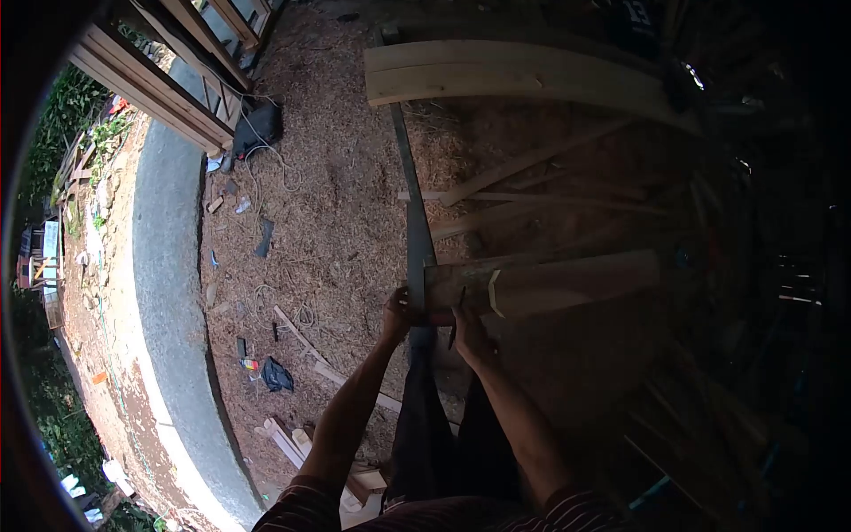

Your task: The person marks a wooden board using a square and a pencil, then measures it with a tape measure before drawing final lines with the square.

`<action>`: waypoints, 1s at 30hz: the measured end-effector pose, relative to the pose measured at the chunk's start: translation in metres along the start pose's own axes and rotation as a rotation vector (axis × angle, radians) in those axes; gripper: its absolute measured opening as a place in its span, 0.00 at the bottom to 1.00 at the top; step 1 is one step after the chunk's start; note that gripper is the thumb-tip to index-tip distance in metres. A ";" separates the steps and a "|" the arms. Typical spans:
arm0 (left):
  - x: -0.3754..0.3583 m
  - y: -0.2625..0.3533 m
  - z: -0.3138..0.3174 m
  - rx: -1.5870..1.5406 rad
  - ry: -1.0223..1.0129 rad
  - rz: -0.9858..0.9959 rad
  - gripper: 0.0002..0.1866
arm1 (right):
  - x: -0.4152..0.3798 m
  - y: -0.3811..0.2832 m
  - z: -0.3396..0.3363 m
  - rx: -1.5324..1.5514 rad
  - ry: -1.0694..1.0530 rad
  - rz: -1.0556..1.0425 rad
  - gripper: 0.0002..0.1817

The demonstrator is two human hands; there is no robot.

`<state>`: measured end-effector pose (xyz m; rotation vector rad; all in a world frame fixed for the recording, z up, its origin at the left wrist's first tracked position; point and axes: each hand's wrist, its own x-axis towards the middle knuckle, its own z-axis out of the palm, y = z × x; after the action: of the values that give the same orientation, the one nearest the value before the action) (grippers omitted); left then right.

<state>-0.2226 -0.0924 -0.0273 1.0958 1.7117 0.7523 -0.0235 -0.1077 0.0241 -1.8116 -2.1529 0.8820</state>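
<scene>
A wide wooden board [576,282] lies across a long narrow beam [418,235] in front of me, its near end close to my hands. My left hand [399,315] is at the left side of the beam, beside the board's end, with its fingers curled; what they grip is too dark to make out. In my right hand [474,335] is a slim dark pencil [460,300], held upright at the board's near edge. A thin reddish strip [438,317] shows between the two hands.
Another thick plank [514,71] crosses the beam's far end. Loose timber strips [541,164] lie on the right. Shavings cover the ground [328,204]. A black bag [277,375] and a concrete edge [173,266] are on the left, near wooden frames [160,80].
</scene>
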 end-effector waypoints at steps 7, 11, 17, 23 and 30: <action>0.002 0.008 -0.003 -0.092 -0.094 -0.020 0.29 | 0.002 0.010 0.016 0.008 0.000 0.064 0.19; 0.006 0.000 -0.005 0.028 -0.097 -0.021 0.29 | 0.001 -0.005 -0.007 -0.026 -0.090 0.084 0.20; 0.007 -0.010 -0.005 0.099 -0.089 -0.090 0.30 | -0.018 -0.013 -0.042 0.122 0.021 0.087 0.22; -0.038 -0.051 -0.043 0.278 0.019 0.089 0.13 | -0.087 0.048 -0.058 0.291 -0.282 0.312 0.13; -0.116 -0.126 -0.092 0.455 -0.254 -0.181 0.09 | -0.213 0.154 -0.095 -0.040 -0.183 0.724 0.18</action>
<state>-0.3315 -0.2513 -0.0559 1.2555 1.7721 0.0990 0.2026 -0.2677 0.0637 -2.6785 -1.5860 1.1754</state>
